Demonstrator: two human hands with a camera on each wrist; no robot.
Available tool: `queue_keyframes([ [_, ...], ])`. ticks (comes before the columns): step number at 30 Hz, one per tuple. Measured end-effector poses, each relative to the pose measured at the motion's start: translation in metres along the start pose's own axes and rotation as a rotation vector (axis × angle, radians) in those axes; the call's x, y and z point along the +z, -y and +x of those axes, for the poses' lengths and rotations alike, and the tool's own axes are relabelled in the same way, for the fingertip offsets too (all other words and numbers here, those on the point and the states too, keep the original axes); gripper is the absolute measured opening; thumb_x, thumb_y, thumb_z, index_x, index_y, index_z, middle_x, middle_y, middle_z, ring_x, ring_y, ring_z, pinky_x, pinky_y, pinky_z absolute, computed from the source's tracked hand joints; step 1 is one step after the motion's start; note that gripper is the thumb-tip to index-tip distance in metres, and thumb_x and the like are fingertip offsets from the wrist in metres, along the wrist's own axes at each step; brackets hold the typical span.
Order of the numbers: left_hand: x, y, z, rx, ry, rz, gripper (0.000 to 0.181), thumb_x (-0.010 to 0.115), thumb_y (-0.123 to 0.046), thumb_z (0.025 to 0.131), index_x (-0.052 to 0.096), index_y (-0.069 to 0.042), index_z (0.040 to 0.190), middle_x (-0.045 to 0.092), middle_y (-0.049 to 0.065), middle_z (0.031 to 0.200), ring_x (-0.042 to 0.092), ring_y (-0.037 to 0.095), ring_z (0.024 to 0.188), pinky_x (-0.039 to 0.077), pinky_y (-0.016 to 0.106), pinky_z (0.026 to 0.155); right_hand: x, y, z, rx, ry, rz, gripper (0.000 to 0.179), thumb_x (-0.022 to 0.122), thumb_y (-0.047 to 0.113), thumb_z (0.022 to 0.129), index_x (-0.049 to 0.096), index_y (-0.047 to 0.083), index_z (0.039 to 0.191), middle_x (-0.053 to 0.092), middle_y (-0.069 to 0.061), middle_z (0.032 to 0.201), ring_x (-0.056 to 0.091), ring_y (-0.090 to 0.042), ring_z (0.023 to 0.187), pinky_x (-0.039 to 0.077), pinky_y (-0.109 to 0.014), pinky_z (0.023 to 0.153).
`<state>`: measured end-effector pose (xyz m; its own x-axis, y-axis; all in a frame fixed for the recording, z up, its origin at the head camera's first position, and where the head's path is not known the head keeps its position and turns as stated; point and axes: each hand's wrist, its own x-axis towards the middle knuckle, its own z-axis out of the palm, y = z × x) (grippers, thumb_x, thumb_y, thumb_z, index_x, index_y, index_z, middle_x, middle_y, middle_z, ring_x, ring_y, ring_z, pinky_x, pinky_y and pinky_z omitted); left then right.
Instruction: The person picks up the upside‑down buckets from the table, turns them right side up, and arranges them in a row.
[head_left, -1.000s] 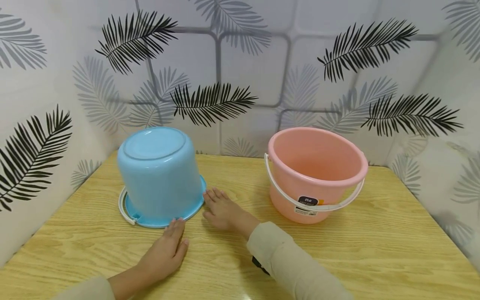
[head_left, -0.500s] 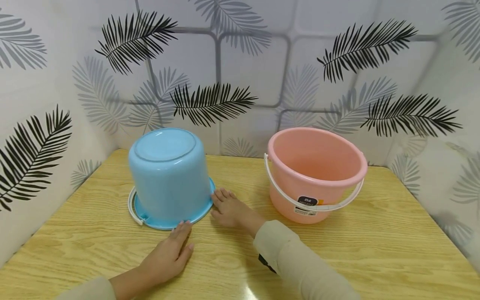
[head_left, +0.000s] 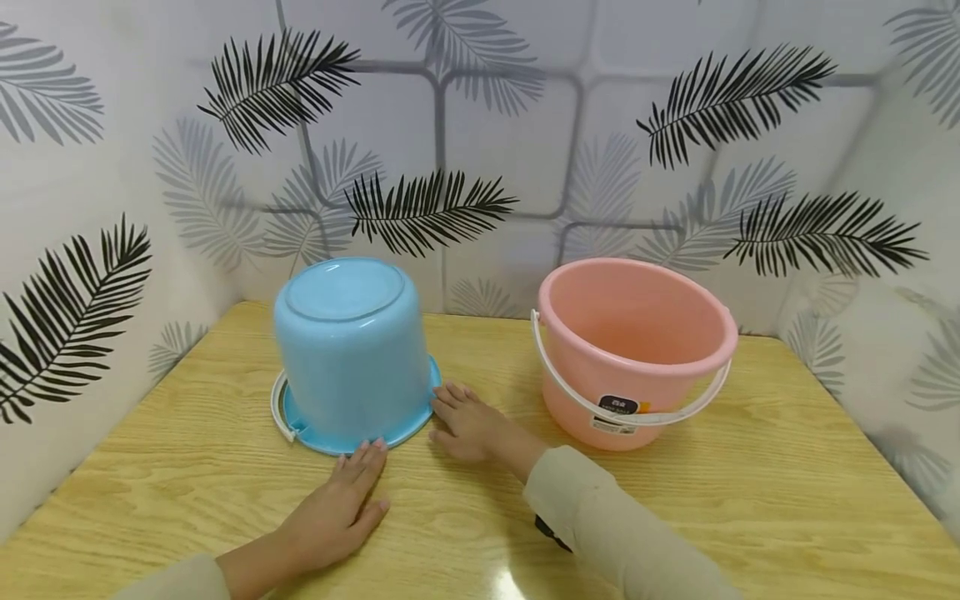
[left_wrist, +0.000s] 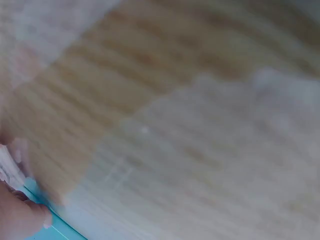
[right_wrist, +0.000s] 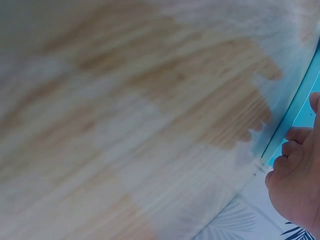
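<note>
A light blue bucket (head_left: 352, 358) stands upside down on the table, left of the middle in the head view. Its white handle (head_left: 277, 408) lies on the table at the bucket's left side. My left hand (head_left: 324, 523) has its fingers extended, with the fingertips at the near edge of the blue rim (left_wrist: 62, 226). On the right, my right hand (head_left: 468, 427) touches the rim's right side with extended fingers. Neither hand curls round the bucket. In the right wrist view, part of the hand (right_wrist: 295, 175) shows beside the blue rim; the rest is cut off.
A pink bucket (head_left: 570, 379) stands upright at the right, with its white handle (head_left: 652, 418) hanging across the front and a dark label (head_left: 618, 405) on its side. The wood-grain table (head_left: 765, 508) meets a leaf-patterned wall (head_left: 510, 150) at the back.
The blue bucket has slid to the right across the table, closer to the pink one. My right hand has shifted right along with it. The left hand stays at the near rim, barely moved.
</note>
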<state>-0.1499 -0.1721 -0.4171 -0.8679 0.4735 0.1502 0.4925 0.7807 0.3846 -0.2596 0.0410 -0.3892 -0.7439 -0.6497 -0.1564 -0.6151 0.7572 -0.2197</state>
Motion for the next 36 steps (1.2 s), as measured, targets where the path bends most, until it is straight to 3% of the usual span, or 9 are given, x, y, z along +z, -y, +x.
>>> queue_keyframes([
  [11,-0.002,0.001,-0.001,-0.094,0.066,0.110,0.068,0.037,-0.042,0.099,0.019,0.004,0.145,0.013,0.020,0.154,0.012,0.040,0.142,0.017,0.062,0.109,0.002,-0.003,-0.013,-0.014,0.014,-0.023,0.059,0.033,0.038,0.100,0.021,0.007,0.148,0.016,-0.009,0.156,0.008,-0.025,0.145,0.008,-0.039,0.119],
  [19,-0.005,0.005,-0.004,-0.212,0.052,0.082,0.069,0.034,-0.044,0.099,0.017,0.003,0.146,0.005,0.030,0.151,0.007,0.047,0.139,0.016,0.065,0.107,0.006,0.003,-0.023,-0.021,0.004,-0.058,0.060,0.033,0.041,0.100,0.020,0.008,0.148,0.018,-0.010,0.155,0.010,-0.024,0.145,0.011,-0.040,0.119],
  [22,-0.007,0.009,-0.003,-0.228,0.046,0.068,0.069,0.034,-0.045,0.099,0.016,0.003,0.146,0.004,0.032,0.150,0.005,0.049,0.138,0.015,0.065,0.107,0.007,0.005,-0.028,-0.028,0.005,-0.057,0.060,0.033,0.042,0.100,0.020,0.008,0.148,0.018,-0.010,0.155,0.010,-0.024,0.145,0.012,-0.040,0.118],
  [27,-0.010,0.014,-0.003,-0.210,0.043,0.068,0.069,0.034,-0.044,0.099,0.017,0.004,0.145,0.005,0.033,0.150,0.006,0.049,0.138,0.016,0.066,0.107,0.009,0.006,-0.037,-0.055,-0.006,-0.048,0.060,0.033,0.041,0.100,0.020,0.009,0.148,0.019,-0.010,0.155,0.010,-0.025,0.145,0.012,-0.041,0.118],
  [36,-0.013,0.030,-0.007,-0.110,0.054,0.086,0.067,0.038,-0.044,0.098,0.021,-0.001,0.146,0.011,0.029,0.151,0.014,0.047,0.139,0.021,0.062,0.108,0.013,0.006,-0.050,-0.108,-0.029,-0.053,0.061,0.036,0.040,0.099,0.023,0.005,0.147,0.022,-0.012,0.154,0.014,-0.027,0.144,0.015,-0.043,0.117],
])
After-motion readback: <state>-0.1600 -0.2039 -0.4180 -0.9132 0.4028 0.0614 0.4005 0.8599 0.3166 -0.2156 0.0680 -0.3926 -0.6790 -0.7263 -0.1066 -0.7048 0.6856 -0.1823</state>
